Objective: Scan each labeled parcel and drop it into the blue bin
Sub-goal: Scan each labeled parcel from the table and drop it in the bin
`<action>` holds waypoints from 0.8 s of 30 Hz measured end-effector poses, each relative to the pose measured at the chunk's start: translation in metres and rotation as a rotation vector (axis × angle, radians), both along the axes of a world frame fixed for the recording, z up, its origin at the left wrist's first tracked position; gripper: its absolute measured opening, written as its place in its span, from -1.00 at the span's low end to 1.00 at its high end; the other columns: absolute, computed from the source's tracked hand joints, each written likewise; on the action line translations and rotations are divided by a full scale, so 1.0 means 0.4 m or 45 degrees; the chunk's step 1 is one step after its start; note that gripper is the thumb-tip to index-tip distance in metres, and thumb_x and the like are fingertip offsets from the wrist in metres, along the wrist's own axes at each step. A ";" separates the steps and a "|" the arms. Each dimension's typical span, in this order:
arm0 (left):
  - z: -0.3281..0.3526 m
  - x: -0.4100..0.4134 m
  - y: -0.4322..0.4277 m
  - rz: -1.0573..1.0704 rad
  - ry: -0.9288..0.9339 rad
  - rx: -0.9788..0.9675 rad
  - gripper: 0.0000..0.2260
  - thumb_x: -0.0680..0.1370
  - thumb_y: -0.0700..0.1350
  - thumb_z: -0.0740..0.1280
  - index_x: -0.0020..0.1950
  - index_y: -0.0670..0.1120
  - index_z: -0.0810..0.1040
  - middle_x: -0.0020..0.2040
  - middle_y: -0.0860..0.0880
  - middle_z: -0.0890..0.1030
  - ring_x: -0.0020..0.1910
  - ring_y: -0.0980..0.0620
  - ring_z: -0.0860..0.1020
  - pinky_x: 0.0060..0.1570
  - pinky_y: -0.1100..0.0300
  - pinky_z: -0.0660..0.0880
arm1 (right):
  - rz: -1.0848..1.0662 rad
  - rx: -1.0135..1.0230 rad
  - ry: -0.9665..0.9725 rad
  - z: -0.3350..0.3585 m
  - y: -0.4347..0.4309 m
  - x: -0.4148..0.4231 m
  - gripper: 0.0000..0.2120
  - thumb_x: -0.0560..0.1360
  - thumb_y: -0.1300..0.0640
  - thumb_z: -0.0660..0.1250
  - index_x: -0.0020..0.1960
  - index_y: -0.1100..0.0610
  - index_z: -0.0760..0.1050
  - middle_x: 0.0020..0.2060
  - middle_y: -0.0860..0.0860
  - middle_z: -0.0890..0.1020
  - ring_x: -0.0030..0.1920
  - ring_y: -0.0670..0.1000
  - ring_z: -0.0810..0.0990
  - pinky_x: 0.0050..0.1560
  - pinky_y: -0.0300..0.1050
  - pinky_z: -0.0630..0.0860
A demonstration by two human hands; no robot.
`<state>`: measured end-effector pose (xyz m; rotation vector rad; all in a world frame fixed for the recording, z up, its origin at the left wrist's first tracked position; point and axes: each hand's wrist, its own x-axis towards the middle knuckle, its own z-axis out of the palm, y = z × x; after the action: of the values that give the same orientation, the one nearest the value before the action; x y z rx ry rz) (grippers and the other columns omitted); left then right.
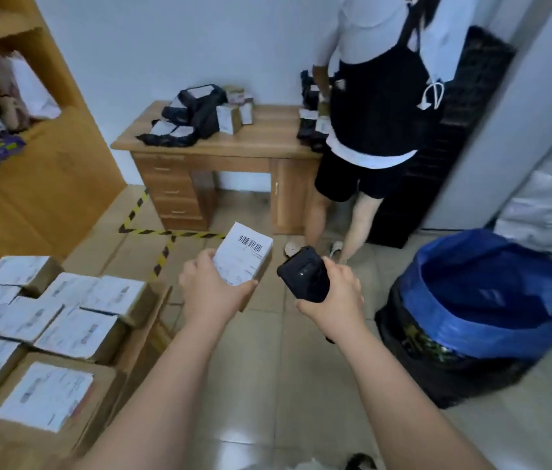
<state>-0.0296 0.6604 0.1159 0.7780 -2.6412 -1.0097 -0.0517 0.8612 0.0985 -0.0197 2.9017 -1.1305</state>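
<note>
My left hand (207,283) grips a small cardboard parcel (245,257) in mid-air, its white barcode label facing up. Just to its right, my right hand (335,293) holds a black handheld scanner (303,278), its top end close to the parcel's right edge. The blue bin (491,320), a dark container lined with a blue bag, stands on the floor at the right with its mouth open. Several more labeled parcels (64,320) lie stacked on big cartons at the lower left.
A person in a white top and black shorts (366,123) stands at a wooden desk (267,140) holding black bagged parcels and small boxes. A wooden shelf unit (30,130) fills the left. Yellow-black tape (166,234) marks the tiled floor.
</note>
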 end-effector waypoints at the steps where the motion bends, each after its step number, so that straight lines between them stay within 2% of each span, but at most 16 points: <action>1: 0.001 -0.034 0.066 -0.070 -0.008 -0.006 -0.20 0.26 0.12 0.61 0.40 -0.06 0.37 0.28 -0.13 0.42 0.33 -0.14 0.31 0.22 0.11 0.27 | -0.048 0.001 0.000 0.000 0.066 -0.015 -0.16 0.30 0.00 0.54 0.50 -0.05 0.26 0.30 -0.01 0.39 0.34 0.09 0.33 0.31 0.06 0.36; 4: -0.001 -0.132 0.274 -0.266 -0.048 0.012 -0.20 0.27 0.11 0.61 0.40 -0.06 0.35 0.29 -0.11 0.38 0.33 -0.14 0.30 0.24 0.11 0.28 | -0.228 0.023 0.015 0.003 0.276 -0.060 -0.22 0.30 -0.02 0.53 0.45 -0.10 0.28 0.26 -0.02 0.40 0.30 0.10 0.35 0.28 0.08 0.37; 11: -0.037 -0.344 0.696 -0.631 -0.206 0.047 -0.21 0.25 0.19 0.60 0.35 -0.03 0.34 0.22 -0.05 0.36 0.32 -0.10 0.32 0.24 0.07 0.34 | -0.561 0.051 -0.032 0.002 0.710 -0.165 -0.19 0.36 -0.07 0.52 0.50 -0.03 0.23 0.38 -0.01 0.33 0.36 0.11 0.29 0.30 0.11 0.33; 16: -0.087 -0.444 0.920 -0.748 -0.245 0.011 -0.19 0.24 0.21 0.59 0.36 -0.02 0.32 0.22 -0.04 0.36 0.30 -0.10 0.34 0.15 0.08 0.37 | -0.654 0.091 -0.135 -0.037 0.892 -0.212 -0.13 0.35 -0.10 0.53 0.53 -0.05 0.19 0.41 -0.03 0.31 0.39 0.09 0.27 0.37 0.14 0.32; 24: -0.206 -0.627 1.122 -0.805 -0.408 -0.166 -0.16 0.21 0.27 0.55 0.37 -0.01 0.33 0.28 -0.08 0.41 0.30 -0.16 0.33 0.29 -0.03 0.33 | -0.867 -0.013 -0.252 -0.147 1.061 -0.324 -0.12 0.31 -0.09 0.55 0.53 -0.01 0.23 0.37 -0.02 0.36 0.36 0.09 0.30 0.34 0.14 0.37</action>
<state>-0.2802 1.1092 0.0336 0.0577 -3.2918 -0.8728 -0.1813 1.2856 0.0395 1.0796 2.7731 -1.1136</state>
